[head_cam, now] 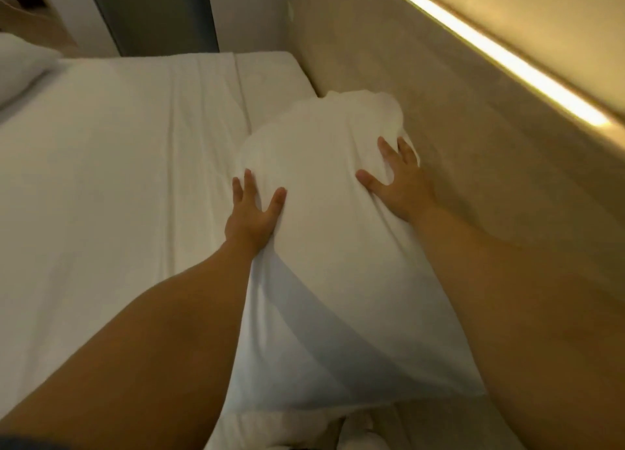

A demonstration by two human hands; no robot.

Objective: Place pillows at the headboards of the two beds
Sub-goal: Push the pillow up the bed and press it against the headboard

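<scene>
Head-camera footage is looking down over a bed, and a second plump white pillow is lying at the far left edge, only partly in view. Next to it, a white fitted bed sheet is stretching smooth across the mattress, with a few long lengthwise creases running through its middle. Behind the bed, a dark grey vertical panel is standing between paler wall sections.

Moving right, the person's left hand is pressing flat against the left flank of a large white fabric-cased pillow, its fingers straight and spread, gripping nothing; the cloth is bunching slightly under the palm. That pillow is lying lengthwise on the sheet along the right side of the bed, its far end bulging and touching the wall, its near end reaching down between the two bare forearms. More white bedding is showing below its near end, too blurred to make out.

The right hand is resting on the pillow's upper right side, fingers likewise extended and splayed, pushing into the fabric and dimpling it rather than clutching it. Just beside this hand, a beige padded headboard panel is rising along the bed's right side. Above it, a warm yellow glowing light strip is running diagonally toward the right edge.
</scene>
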